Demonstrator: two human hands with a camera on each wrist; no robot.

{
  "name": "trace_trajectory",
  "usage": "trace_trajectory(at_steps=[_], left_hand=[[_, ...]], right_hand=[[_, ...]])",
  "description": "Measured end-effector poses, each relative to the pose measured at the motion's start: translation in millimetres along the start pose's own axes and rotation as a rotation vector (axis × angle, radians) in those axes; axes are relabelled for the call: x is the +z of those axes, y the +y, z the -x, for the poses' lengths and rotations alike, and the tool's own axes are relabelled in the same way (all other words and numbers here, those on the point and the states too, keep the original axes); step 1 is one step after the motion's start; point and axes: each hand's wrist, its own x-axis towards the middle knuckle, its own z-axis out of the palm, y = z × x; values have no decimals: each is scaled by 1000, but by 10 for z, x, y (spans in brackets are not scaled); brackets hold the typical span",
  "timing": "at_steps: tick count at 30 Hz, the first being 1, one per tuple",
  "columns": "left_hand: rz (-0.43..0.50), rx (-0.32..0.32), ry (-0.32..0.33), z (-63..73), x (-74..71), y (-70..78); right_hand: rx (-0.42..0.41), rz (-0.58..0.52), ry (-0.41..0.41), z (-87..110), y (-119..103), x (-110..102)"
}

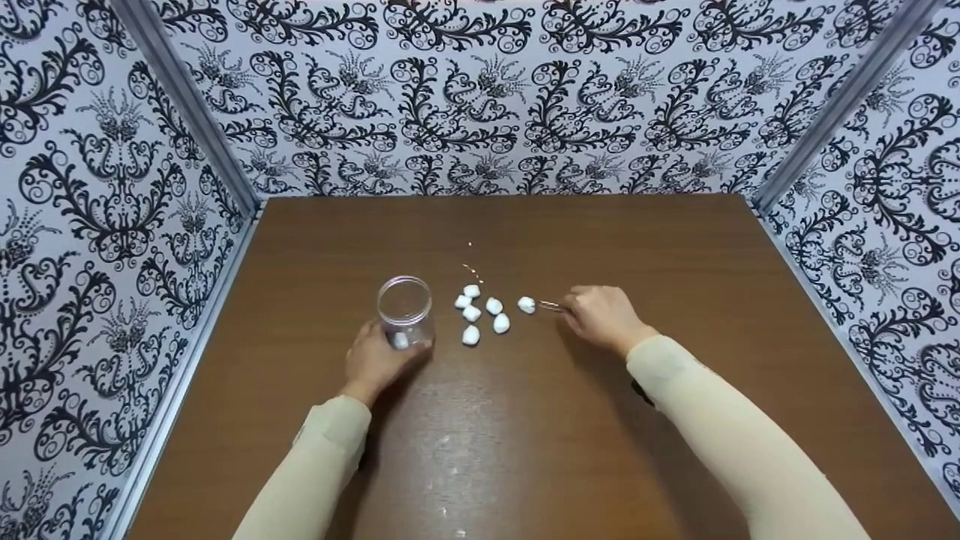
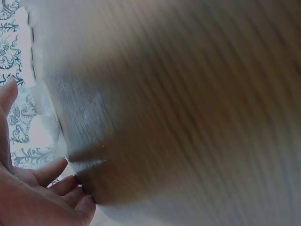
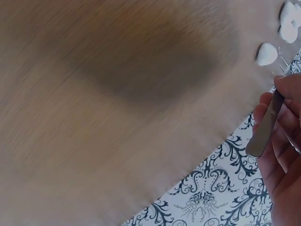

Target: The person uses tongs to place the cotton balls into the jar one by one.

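For a clean grip, the tweezers [image 1: 551, 306] should close lightly around the middle of the white ball [image 1: 526, 304] at their tips — contact is unclear — with the jar [image 1: 406, 321] kept steady. The right hand [image 1: 602, 315] pinches the tweezers, back upward, forearm angled inward; the left hand [image 1: 377, 360] grasps the jar, left of the other balls [image 1: 471, 313].

I can read no text, label, brand, number or sign anywhere: none on the clear jar [image 1: 411, 330] or the tweezers [image 3: 265, 130] I hold, the desk [image 1: 645, 247], or the scroll-patterned walls [image 1: 480, 97].
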Motion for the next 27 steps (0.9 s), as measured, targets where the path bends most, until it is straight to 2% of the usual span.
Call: trace_trajectory(at_steps=[7, 13, 19, 27], left_hand=[[20, -7, -3, -12, 1, -10], [17, 1, 4, 16, -23, 27], [5, 2, -5, 15, -22, 22], [6, 2, 2, 14, -15, 21]], right_hand=[[-3, -23, 33, -32, -37, 68], [-9, -27, 19, -35, -42, 119], [-4, 17, -7, -34, -33, 153], [-48, 47, 78, -52, -28, 165]])
